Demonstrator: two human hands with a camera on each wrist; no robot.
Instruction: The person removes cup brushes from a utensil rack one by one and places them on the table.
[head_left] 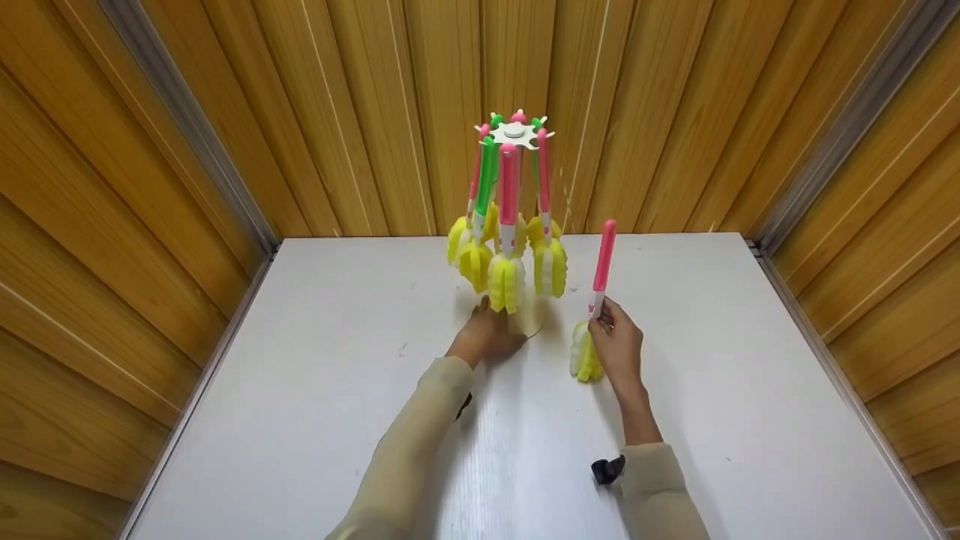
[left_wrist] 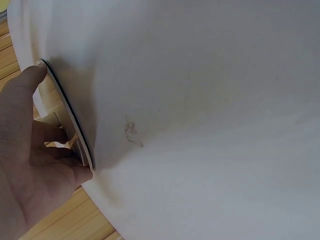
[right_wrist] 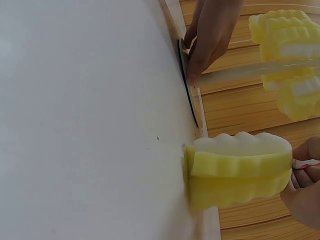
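Note:
My right hand (head_left: 619, 343) pinches a sponge cup brush (head_left: 604, 262) by the white neck below its pink handle. The brush stands nearly upright, its yellow-and-white sponge head (right_wrist: 240, 170) low against the table in the right wrist view. To its left is a rotating hanging rack (head_left: 514, 135) with a white notched top, holding several similar brushes with pink or green handles (head_left: 486, 176), sponges down. My left hand (head_left: 487, 335) grips the rack's round base (left_wrist: 70, 110), thumb and fingers at its rim in the left wrist view.
A white tabletop (head_left: 337, 360) lies under everything, with small dark marks on it. Wood-patterned panels (head_left: 360, 112) enclose the back and both sides, with grey metal strips (head_left: 202, 127) at the corners.

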